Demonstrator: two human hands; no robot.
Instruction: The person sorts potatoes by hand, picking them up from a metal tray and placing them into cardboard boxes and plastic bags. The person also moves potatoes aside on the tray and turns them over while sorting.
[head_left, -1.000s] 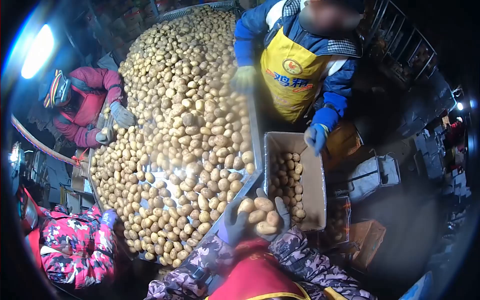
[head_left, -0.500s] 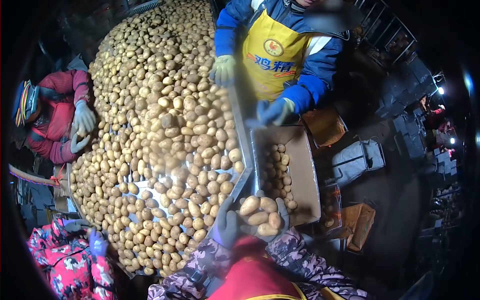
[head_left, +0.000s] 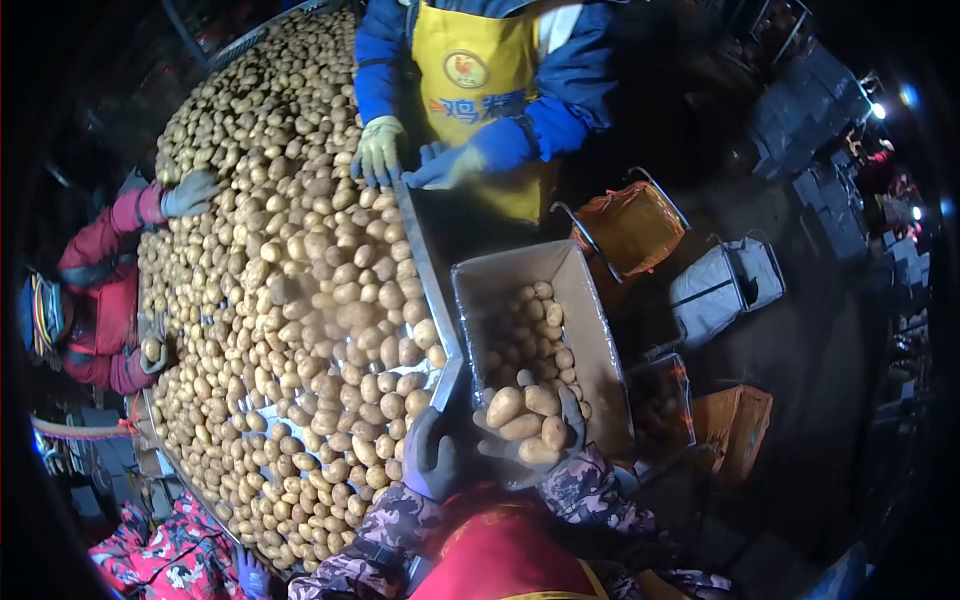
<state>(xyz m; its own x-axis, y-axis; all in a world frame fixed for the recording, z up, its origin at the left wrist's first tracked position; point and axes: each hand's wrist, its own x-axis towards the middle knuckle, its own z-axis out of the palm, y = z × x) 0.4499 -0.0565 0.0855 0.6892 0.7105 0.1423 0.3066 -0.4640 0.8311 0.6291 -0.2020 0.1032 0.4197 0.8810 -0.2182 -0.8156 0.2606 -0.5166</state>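
Note:
My right hand [head_left: 573, 421], in a dark grey glove, cradles several potatoes [head_left: 522, 425] over the near end of a cardboard box [head_left: 612, 385]. Inside that box lie more potatoes [head_left: 545, 320]. My left hand [head_left: 430, 460], gloved in grey with a purple cuff, is beside the near corner of the sorting table's metal rim [head_left: 450, 375]. It is empty, with the thumb apart from the fingers. A large heap of potatoes [head_left: 300, 270] covers most of the table to my left.
Across from me stands a person in a yellow apron [head_left: 475, 60], with gloved hands at the rim. Two people work along the left side, a red sleeve [head_left: 115, 230] and a patterned jacket [head_left: 180, 550]. Orange [head_left: 630, 235] and white bags [head_left: 725, 290] stand on frames at right.
My left hand has come away from the potatoes, which stay in my right hand. The view has shifted. The apron wearer's hands moved to the rim; the red-sleeved person's hands have separated.

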